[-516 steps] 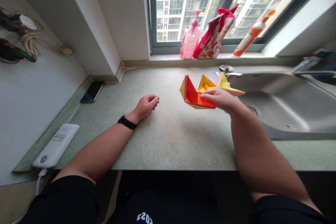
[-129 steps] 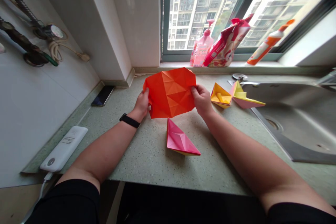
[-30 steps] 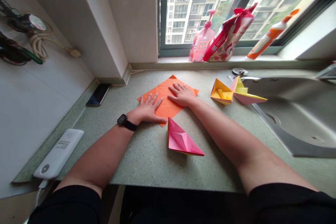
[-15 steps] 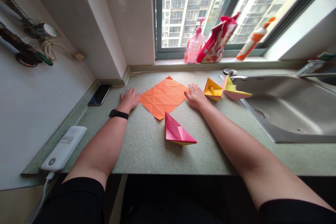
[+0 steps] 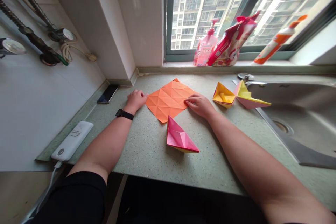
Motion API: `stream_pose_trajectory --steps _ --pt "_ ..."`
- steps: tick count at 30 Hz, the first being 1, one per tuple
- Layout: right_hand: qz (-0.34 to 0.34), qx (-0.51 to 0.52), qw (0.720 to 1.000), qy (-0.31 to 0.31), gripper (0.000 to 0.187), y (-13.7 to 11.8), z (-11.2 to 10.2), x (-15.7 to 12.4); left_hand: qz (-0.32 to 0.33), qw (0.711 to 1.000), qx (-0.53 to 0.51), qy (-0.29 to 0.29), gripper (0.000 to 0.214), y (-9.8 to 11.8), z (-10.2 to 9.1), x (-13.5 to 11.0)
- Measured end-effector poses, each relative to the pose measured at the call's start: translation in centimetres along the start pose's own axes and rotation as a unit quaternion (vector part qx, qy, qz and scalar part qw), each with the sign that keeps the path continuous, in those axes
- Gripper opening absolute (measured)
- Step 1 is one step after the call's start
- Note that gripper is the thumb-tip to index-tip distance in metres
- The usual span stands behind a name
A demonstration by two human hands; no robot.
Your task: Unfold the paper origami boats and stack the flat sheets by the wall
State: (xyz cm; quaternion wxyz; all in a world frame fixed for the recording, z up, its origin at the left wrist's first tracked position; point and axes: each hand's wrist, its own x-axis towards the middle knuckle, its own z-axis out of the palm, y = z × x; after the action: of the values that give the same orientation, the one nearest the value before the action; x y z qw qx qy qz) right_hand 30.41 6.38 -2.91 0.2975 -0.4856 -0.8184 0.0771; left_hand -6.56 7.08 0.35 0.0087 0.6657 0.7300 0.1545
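Observation:
A creased sheet of orange origami paper (image 5: 168, 98) lies flat on the counter, turned like a diamond. My left hand (image 5: 136, 100) is at its left corner, fingers curled in and the tips at the paper. At the right corner, my right hand (image 5: 201, 105) has its fingers bent over the edge, thumb and forefinger close together on the paper. Nearer to me stands a pink folded paper piece (image 5: 181, 138), its upper tip close to the sheet's lower corner. Beyond my right hand sit a yellow-orange folded piece (image 5: 223, 96) and a yellow-and-pink folded piece (image 5: 250, 99), side by side.
A steel sink (image 5: 309, 119) takes up the counter's right side. On the left lie a phone (image 5: 108, 93) and a white power bank (image 5: 72, 140) with a cable. The windowsill holds a pink pump bottle (image 5: 206, 49), a red bag (image 5: 233, 43) and an orange-and-white bottle (image 5: 275, 43).
My right hand has drawn its fingers in over the paper's right edge. My left fingers have curled from lying flat. The view has shifted slightly; the paper stays flat.

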Motion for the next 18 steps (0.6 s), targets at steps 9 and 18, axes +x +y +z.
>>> stream_pose_trajectory --steps 9,18 --pt "0.001 0.012 1.000 -0.001 0.021 0.4 0.4 0.2 0.044 0.992 -0.122 0.003 0.027 0.5 0.1 -0.2" --pt "-0.052 0.057 0.997 -0.002 0.026 0.2 1.0 0.2 0.217 0.970 -0.087 0.062 0.032 -1.0 -5.1 -1.4"
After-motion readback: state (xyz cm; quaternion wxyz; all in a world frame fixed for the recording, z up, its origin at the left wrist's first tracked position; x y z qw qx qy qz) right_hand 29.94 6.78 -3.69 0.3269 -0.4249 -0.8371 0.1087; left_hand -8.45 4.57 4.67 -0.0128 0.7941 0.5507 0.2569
